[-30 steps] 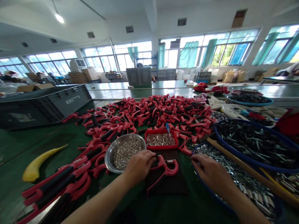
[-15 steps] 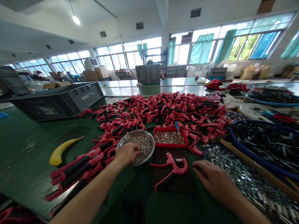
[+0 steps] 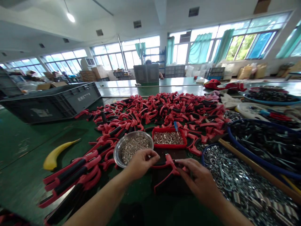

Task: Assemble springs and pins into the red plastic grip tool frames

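Head view. Worktop (image 3: 25, 135), green. One red-and-black clamp body (image 3: 169, 161), lying on a dark mat (image 3: 180, 185) towards the near edge, midway between the left and right edges. Right hand (image 3: 201, 177): thumb and fingers clamped on the hooked end of that body. Left hand (image 3: 138, 163): just beside the body's other arm, thumb and fingertips together; whether a small part sits between them cannot be told.

Beyond the left hand: one steel bowl (image 3: 117, 156) of small metal pieces. Next to it, towards the right edge: one red tray (image 3: 169, 146) of metal pins, with a blue-handled tool (image 3: 175, 126) standing in it. Towards the far edge: a heap of red-and-black clamp parts (image 3: 162, 110). Right side: one blue-rimmed tub (image 3: 203, 154) of loose metal parts, a wooden handle (image 3: 249, 163) across it. Left side: one banana (image 3: 52, 158). Far left corner: one grey crate (image 3: 70, 105).
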Demonstrator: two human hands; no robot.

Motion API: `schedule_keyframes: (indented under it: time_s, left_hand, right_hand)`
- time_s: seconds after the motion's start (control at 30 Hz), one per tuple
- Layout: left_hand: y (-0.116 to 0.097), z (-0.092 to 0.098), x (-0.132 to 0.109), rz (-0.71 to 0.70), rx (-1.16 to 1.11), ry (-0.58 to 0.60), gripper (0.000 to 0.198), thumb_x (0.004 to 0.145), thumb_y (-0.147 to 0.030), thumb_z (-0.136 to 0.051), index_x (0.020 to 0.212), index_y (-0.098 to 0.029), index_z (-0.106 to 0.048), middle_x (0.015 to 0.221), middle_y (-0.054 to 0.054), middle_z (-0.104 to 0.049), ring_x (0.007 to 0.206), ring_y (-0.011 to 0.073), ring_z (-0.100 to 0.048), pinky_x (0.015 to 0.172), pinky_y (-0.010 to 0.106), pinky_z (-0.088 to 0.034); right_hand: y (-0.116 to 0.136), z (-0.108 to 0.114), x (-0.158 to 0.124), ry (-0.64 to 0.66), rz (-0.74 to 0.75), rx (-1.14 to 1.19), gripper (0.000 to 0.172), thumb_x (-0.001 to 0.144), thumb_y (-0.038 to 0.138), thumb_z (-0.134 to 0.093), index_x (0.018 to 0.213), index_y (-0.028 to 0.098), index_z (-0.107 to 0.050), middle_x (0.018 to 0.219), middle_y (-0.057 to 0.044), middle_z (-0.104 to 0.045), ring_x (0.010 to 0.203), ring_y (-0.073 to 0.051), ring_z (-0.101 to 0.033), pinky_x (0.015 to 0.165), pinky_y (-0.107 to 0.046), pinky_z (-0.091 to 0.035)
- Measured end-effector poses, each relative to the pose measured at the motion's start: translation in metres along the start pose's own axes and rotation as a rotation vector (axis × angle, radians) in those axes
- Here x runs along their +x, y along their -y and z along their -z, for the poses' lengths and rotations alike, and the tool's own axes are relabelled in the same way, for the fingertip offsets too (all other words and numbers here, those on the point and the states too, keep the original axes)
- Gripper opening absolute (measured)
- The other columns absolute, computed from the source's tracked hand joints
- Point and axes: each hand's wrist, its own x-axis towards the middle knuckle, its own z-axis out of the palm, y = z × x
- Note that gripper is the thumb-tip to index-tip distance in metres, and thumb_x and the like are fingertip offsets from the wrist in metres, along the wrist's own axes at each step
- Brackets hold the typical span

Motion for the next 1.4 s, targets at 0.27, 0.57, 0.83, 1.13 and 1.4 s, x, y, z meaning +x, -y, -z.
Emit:
schedule_keyframes:
  time_s: [0.27,0.57,0.83,1.13,1.4]
  left_hand:
    - [-0.022,-0.057,-0.005,0.332,-0.731,0.143,0.041,0.062,-0.051,-0.066,0.076,-0.015,-0.051,0.056,-0.008,-0.04,0.042,0.003,-0.026,0.039,0.017,-0.018]
    - [-0.005,-0.042,0.001,-0.067,0.12,-0.083,0.019,0.081,-0.033,-0.05,0.084,-0.019,-0.063,0.084,0.003,-0.062,0.079,0.0164,-0.054,0.074,0.028,-0.04]
    - [0.003,-0.041,-0.008,-0.12,0.717,-0.06,0.019,0.084,-0.029,-0.047,0.091,-0.021,-0.062,0.086,0.006,-0.063,0.085,0.0215,-0.052,0.072,0.032,-0.041]
    - [0.012,-0.037,-0.01,-0.196,0.661,-0.057,0.019,0.085,-0.028,-0.044,0.088,-0.021,-0.061,0.084,0.005,-0.063,0.078,0.0206,-0.053,0.072,0.033,-0.041]
    - [0.013,-0.035,-0.012,-0.207,0.645,-0.059,0.016,0.083,-0.028,-0.047,0.088,-0.02,-0.06,0.083,0.004,-0.063,0.078,0.021,-0.053,0.069,0.032,-0.042]
  right_hand:
    - [0.005,-0.021,0.009,-0.145,-0.063,0.115,0.012,0.082,0.029,-0.053,0.079,0.022,-0.063,0.077,-0.002,-0.064,0.071,-0.015,-0.06,0.06,-0.025,-0.049]
    - [-0.018,-0.03,0.009,-0.048,-0.025,-0.267,0.017,0.087,0.025,-0.039,0.082,0.019,-0.054,0.078,-0.006,-0.06,0.074,-0.019,-0.057,0.065,-0.032,-0.047]
    - [-0.018,-0.039,0.008,0.043,0.021,-0.53,0.017,0.087,0.021,-0.037,0.082,0.019,-0.054,0.08,-0.007,-0.059,0.077,-0.022,-0.055,0.071,-0.036,-0.045]
    - [-0.015,-0.04,0.013,0.131,0.201,-0.771,0.018,0.081,0.009,-0.039,0.087,0.015,-0.055,0.082,-0.012,-0.06,0.078,-0.026,-0.055,0.068,-0.038,-0.048]
    - [-0.023,-0.04,0.007,0.231,0.339,-0.8,0.036,0.072,-0.001,-0.035,0.096,0.012,-0.058,0.093,-0.015,-0.064,0.09,-0.029,-0.057,0.076,-0.043,-0.049]
